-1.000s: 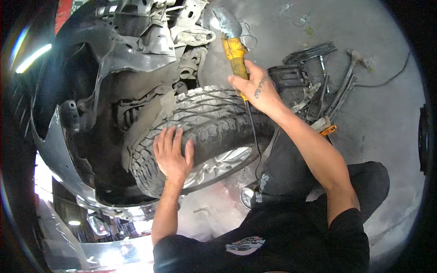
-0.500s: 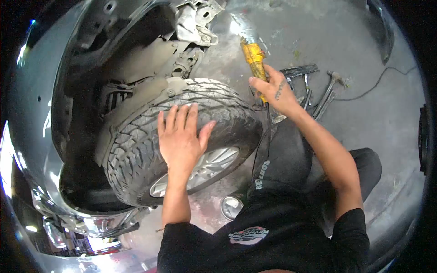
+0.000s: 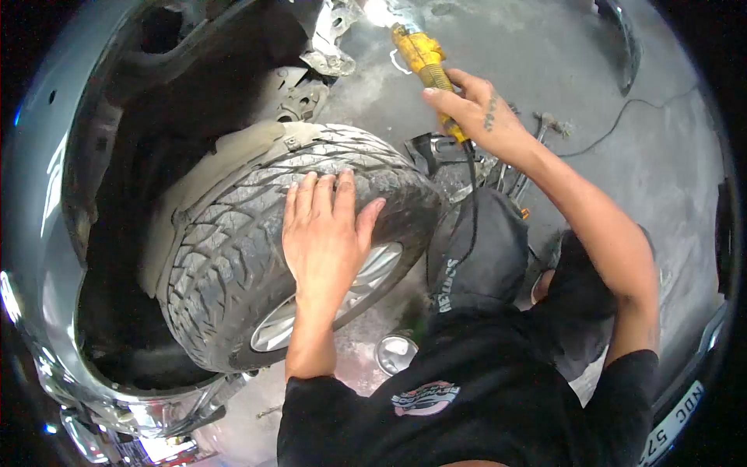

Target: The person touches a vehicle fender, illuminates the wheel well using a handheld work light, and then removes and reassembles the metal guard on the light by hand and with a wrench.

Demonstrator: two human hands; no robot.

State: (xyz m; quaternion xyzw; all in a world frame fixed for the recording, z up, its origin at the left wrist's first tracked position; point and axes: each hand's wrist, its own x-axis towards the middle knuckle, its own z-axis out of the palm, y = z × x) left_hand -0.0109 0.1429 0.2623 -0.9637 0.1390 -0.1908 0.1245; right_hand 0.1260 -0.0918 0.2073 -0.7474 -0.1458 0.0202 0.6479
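My right hand (image 3: 488, 117) is wrapped round the grip of a yellow corded work light (image 3: 421, 54). Its lit head points away from me, toward the bare metal at the vehicle's front, and its black cord hangs down past my knee. Fingers stretched out, my left hand (image 3: 327, 229) lies flat on the tread of a big tyre (image 3: 233, 241). The tyre sits turned outward in the wheel arch, and its silver alloy rim (image 3: 366, 284) shows below my wrist.
Vehicle bodywork (image 3: 47, 171) curves round the dark wheel arch on the left. A metal bracket (image 3: 331, 39) juts out above the tyre. Hand tools, one a hammer (image 3: 551, 124), lie beyond my knee. A round tin (image 3: 396, 354) stands by the wheel. A cable (image 3: 615, 128) crosses the floor.
My view has shifted and tilted. The work light's head has swung leftward, nearer the metal bracket. My left hand stays on the tyre, and my right hand keeps its hold.
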